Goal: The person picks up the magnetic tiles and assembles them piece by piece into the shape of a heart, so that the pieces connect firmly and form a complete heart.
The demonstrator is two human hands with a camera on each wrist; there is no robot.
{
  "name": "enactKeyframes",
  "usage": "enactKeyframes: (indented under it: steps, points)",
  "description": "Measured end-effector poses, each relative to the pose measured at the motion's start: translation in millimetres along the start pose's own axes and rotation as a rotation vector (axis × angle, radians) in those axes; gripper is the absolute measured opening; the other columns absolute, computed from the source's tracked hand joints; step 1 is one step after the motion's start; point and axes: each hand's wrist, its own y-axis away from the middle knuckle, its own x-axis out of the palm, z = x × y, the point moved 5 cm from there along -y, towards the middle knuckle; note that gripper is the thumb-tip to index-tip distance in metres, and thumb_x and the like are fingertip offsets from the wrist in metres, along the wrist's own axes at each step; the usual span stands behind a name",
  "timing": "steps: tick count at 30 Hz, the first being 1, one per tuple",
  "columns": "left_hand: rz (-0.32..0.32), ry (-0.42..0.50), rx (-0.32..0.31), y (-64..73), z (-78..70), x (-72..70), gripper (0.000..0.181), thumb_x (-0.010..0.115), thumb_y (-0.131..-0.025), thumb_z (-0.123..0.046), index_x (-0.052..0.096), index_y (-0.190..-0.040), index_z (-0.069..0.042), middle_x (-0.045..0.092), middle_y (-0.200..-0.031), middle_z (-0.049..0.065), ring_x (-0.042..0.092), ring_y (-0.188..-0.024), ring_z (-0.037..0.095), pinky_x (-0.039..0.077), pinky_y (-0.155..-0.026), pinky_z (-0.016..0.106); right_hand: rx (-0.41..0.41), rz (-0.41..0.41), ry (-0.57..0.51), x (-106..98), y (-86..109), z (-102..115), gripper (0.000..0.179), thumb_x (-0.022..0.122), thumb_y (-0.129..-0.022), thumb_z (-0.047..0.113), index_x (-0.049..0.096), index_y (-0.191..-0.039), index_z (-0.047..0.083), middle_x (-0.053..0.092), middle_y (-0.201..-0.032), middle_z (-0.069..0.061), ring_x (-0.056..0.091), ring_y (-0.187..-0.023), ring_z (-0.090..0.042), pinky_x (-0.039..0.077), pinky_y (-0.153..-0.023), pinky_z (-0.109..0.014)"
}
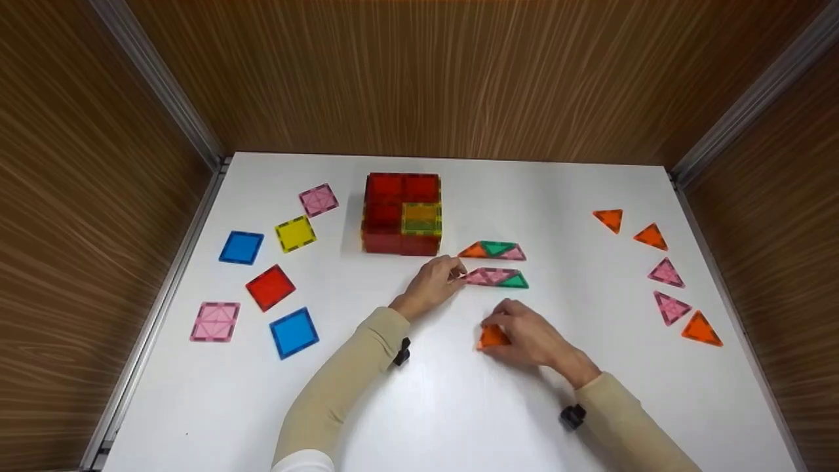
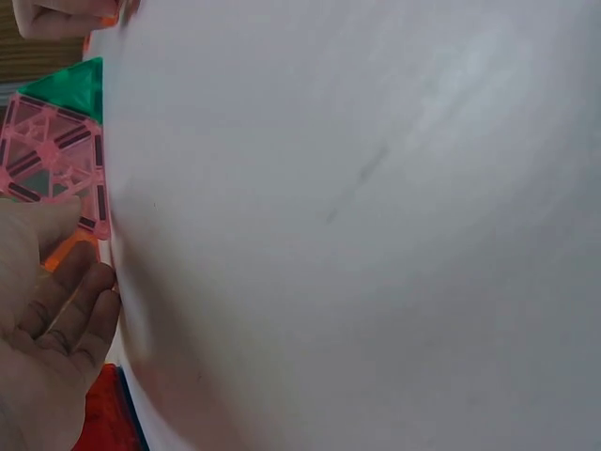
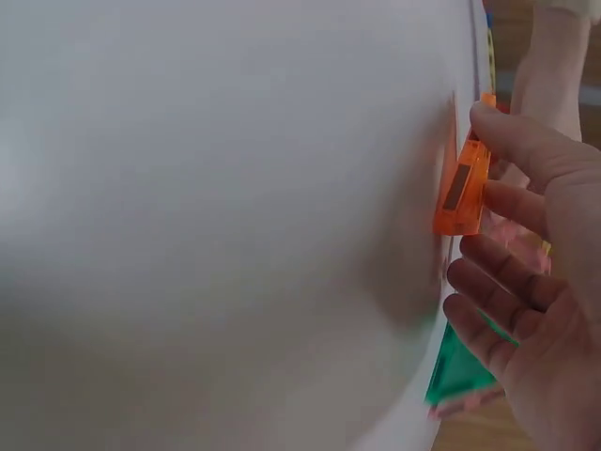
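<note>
My right hand pinches an orange triangle tile between thumb and index finger, close over the white table. Its other fingers are loosely bent in the right wrist view. My left hand is at the left end of the front row of upright triangle tiles, its thumb on the pink triangle tile. That row joins pink tiles with a green triangle tile at its right end. Just behind stands a second row of orange, green and pink triangle tiles.
A red box of square tiles with one yellow square on top stands behind my left hand. Loose blue, red, pink and yellow squares lie left. Several orange and pink triangles lie right. Wooden panels surround the table.
</note>
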Motion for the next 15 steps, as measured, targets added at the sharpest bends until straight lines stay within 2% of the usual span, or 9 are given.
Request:
enactKeyframes:
  steps: [7,11,15]
  points:
    - [-0.008,0.005,-0.009,4.4,5.8,-4.6,0.018,0.072,-0.101,-0.015,0.072,-0.115,-0.004,0.071,-0.111,0.014,0.07,-0.106,0.026,0.058,-0.096,0.039,-0.094,0.037,0.051,14,-24.4,26,0.037,0.087,-0.088,0.037,0.079,-0.117,0.016,0.067,-0.11,-0.006,0.059,-0.098,-0.019,0.055,-0.085,-0.034]
    - [-0.018,-0.001,-0.008,10.5,9.3,-8.5,0.019,0.071,-0.101,-0.016,0.071,-0.115,-0.004,0.071,-0.111,0.015,0.069,-0.106,0.026,0.058,-0.096,0.04,-0.086,0.046,0.074,17,-28.5,28,0.04,0.085,-0.089,0.039,0.077,-0.121,0.017,0.068,-0.113,-0.006,0.059,-0.099,-0.02,0.055,-0.084,-0.034]
    - [-0.026,-0.016,-0.016,21.7,11.8,-12.5,0.018,0.071,-0.101,-0.017,0.071,-0.115,-0.005,0.07,-0.11,0.013,0.068,-0.105,0.026,0.057,-0.096,0.039,-0.059,0.038,0.079,15,-21.8,24,0.045,0.085,-0.089,0.04,0.075,-0.127,0.016,0.069,-0.118,-0.007,0.062,-0.104,-0.022,0.059,-0.09,-0.038]
